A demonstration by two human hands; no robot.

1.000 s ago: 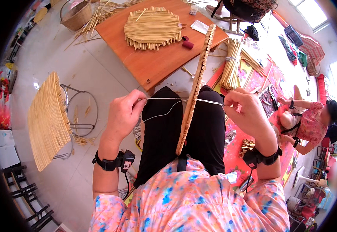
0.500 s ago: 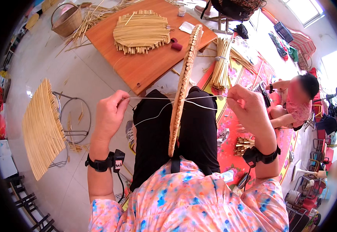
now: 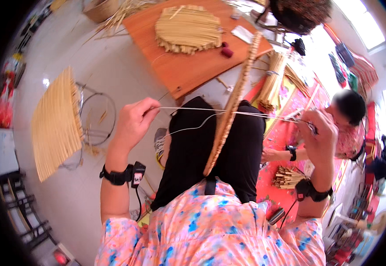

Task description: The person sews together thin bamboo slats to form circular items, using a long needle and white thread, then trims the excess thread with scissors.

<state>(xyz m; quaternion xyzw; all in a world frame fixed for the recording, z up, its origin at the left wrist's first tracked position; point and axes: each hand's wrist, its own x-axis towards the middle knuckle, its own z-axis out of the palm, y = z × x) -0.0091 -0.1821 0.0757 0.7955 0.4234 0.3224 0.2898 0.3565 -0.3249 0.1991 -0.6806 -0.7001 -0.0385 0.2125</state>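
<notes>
A straw panel point(image 3: 233, 108) stands on edge between my thighs, seen nearly edge-on and leaning right at its far end. White string point(image 3: 191, 108) passes through it and stretches out to both sides. To the left of the panel, my left hand point(image 3: 135, 122) pinches one end of the string between thumb and fingers. On the other side my right hand point(image 3: 320, 133), closed and slightly blurred, grips the string, two strands of which run toward it. A slack loop of string sags down on the left, over my thigh.
An orange wooden table point(image 3: 166, 66) ahead bears a round straw mat point(image 3: 188, 29) and dark red spools point(image 3: 227, 52). Another straw panel point(image 3: 58, 126) leans on a metal stool frame point(image 3: 99, 117) at left. Straw bundles point(image 3: 272, 82) lie at right, near a seated person point(image 3: 348, 111).
My right hand has moved outward to the right and slightly down, drawing the string longer on that side. The view has shifted, and the co-worker's arm now reaches in behind my right hand.
</notes>
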